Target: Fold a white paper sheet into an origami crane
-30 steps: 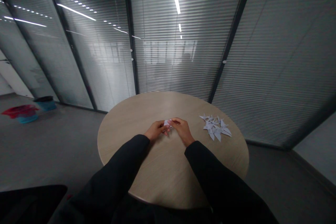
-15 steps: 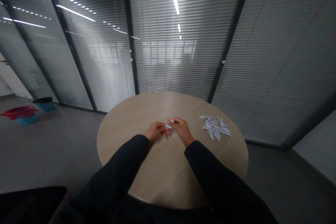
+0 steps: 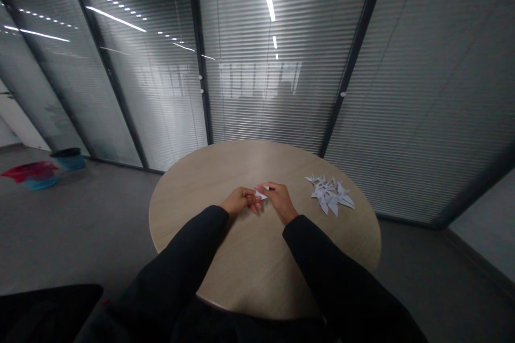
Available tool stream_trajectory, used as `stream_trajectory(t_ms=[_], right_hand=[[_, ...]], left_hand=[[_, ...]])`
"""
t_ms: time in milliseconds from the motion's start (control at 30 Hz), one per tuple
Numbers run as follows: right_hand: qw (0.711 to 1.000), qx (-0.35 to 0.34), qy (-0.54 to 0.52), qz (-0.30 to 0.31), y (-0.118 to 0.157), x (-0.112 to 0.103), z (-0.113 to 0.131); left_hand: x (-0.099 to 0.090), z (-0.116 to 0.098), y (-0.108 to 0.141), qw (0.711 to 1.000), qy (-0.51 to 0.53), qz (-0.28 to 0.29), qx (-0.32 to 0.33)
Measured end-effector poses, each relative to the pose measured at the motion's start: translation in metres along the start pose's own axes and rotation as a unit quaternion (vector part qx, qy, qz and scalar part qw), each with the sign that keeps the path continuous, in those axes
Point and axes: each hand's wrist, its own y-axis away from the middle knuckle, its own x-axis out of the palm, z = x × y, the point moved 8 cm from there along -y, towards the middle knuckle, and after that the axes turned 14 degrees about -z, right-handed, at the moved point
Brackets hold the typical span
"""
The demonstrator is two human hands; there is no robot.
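Observation:
Above the middle of the round wooden table [image 3: 249,268], a small piece of folded white paper [image 3: 261,195] is pinched between my two hands. My left hand [image 3: 242,200] grips its left side, with the lower fingers curled beneath. On the other side, my right hand [image 3: 279,199] has its thumb and fingers closed on the upper right part of the paper. Fingers cover much of the piece, so its full shape is hidden. To the right of my hands lies a pile of pointed, folded white paper cranes [image 3: 330,194].
Glass partitions with blinds [image 3: 261,112] rise behind the table's far edge. On the floor at the far left stand a blue bin with a red liner [image 3: 34,173] and another with a black liner [image 3: 69,159]. A dark object [image 3: 48,311] is at the lower left.
The fingers have shifted slightly on the folded paper, and a bit more of its white surface shows between them. The pile of cranes has stayed put.

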Motion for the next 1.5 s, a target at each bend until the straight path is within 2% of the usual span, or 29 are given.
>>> stream_trajectory(t_ms=[233,467,700,967,1200,1367,1500], right_hand=[[0.998,0.012,-0.047,-0.027,-0.002,-0.004,0.003],[0.999,-0.022,-0.006,-0.046,-0.007,-0.012,0.006],[0.999,-0.031,0.002,-0.014,-0.006,-0.007,0.007],[0.999,-0.037,-0.033,-0.014,-0.005,-0.004,0.005],[0.999,-0.054,-0.005,0.000,-0.010,-0.005,0.003],[0.997,-0.080,0.013,0.016,-0.010,-0.003,0.006],[0.997,-0.069,0.013,0.006,-0.009,-0.002,0.003]], left_hand=[[-0.005,-0.005,-0.002,0.999,0.016,-0.042,0.014],[-0.002,-0.006,0.001,0.997,0.062,-0.047,-0.003],[-0.010,-0.010,-0.002,0.993,0.012,-0.098,0.058],[-0.024,-0.008,-0.006,0.985,0.033,-0.159,0.058],[-0.023,-0.008,-0.005,0.986,0.015,-0.157,0.063],[-0.032,-0.009,-0.006,0.976,0.032,-0.204,0.064],[-0.034,-0.012,-0.006,0.975,0.020,-0.211,0.073]])
